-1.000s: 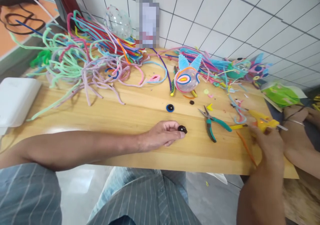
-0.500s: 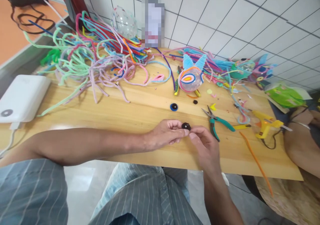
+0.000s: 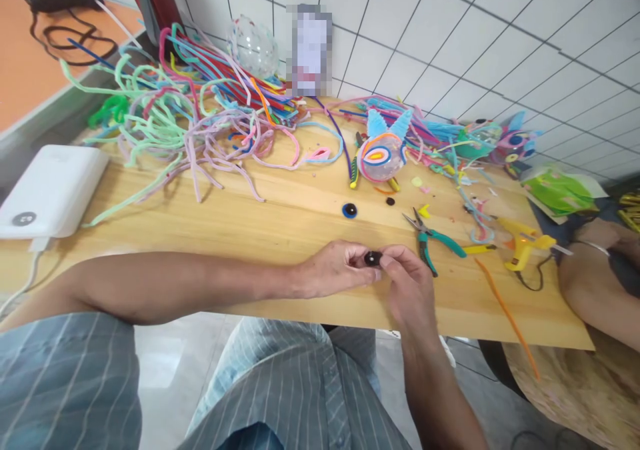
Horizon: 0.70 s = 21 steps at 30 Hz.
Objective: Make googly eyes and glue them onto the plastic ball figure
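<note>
Beside the teal-handled metal pliers (image 3: 423, 235), our left hand (image 3: 330, 270) and right hand (image 3: 411, 283) pinch a round, black, glossy piece (image 3: 372, 259), best steadied lightly

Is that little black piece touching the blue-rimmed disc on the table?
Apart. The head view shows a strip of bare tabletop between the blue-rimmed disc and the black piece, which the left hand holds.

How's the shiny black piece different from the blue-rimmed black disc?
The shiny black piece sits between the left hand and right hand; the blue-rimmed black disc lies on the wooden table. The piece shows no blue; the disc's rim is blue. Both have pale spots.
</note>
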Each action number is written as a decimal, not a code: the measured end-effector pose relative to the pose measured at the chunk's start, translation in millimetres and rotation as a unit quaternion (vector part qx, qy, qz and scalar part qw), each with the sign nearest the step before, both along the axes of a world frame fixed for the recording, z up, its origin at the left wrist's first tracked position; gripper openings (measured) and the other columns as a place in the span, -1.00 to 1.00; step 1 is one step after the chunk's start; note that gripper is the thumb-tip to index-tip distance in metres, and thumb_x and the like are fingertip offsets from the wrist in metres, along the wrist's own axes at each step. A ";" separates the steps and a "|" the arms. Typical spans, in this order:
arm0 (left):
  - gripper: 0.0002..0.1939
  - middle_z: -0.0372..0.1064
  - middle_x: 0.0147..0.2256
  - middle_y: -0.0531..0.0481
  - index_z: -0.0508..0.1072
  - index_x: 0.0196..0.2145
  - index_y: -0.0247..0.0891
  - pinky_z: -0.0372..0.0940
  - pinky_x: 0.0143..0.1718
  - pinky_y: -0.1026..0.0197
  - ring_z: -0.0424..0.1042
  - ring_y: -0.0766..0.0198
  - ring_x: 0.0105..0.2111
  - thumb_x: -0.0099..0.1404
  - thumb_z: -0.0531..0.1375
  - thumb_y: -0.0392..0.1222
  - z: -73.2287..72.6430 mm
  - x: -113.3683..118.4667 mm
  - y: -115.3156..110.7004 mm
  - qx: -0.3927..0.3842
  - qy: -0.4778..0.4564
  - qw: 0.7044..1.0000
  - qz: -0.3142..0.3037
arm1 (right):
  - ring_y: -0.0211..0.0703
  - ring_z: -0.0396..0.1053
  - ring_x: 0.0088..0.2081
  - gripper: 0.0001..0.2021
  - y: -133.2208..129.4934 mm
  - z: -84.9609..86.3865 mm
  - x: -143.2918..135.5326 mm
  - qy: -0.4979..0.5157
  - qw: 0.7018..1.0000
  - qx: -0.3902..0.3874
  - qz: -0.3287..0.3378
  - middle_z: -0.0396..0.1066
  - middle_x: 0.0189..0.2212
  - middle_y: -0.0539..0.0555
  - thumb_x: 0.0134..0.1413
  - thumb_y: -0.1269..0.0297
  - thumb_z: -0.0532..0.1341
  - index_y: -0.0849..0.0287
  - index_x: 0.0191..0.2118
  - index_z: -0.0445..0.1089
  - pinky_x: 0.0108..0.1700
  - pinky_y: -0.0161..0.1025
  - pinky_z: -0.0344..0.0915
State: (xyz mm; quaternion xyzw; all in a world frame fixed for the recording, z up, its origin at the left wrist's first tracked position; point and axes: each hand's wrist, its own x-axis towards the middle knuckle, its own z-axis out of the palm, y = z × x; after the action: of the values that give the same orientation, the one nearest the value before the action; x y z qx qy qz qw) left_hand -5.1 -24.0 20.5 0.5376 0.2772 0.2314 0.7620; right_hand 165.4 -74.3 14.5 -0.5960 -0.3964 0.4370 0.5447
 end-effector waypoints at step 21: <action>-0.68 0.39 -0.41 0.09 0.43 -0.30 -0.30 0.15 -0.49 0.32 0.21 0.47 -0.55 0.32 0.28 0.05 -3.6 -0.3 0.9 0.001 -0.063 0.995 0.078 | -0.14 0.51 -0.36 -0.90 -13.3 -7.8 5.3 -0.284 0.952 0.113 -0.034 0.56 -0.38 -0.02 0.25 0.19 0.33 0.08 -0.23 0.52 -0.20 -0.15 0.41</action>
State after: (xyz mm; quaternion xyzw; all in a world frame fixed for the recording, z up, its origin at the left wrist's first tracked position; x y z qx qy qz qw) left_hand -5.5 -23.0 16.9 0.4995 0.2692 0.3239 0.7570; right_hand 170.7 -87.6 6.7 -0.6431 -0.5608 0.1831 0.4882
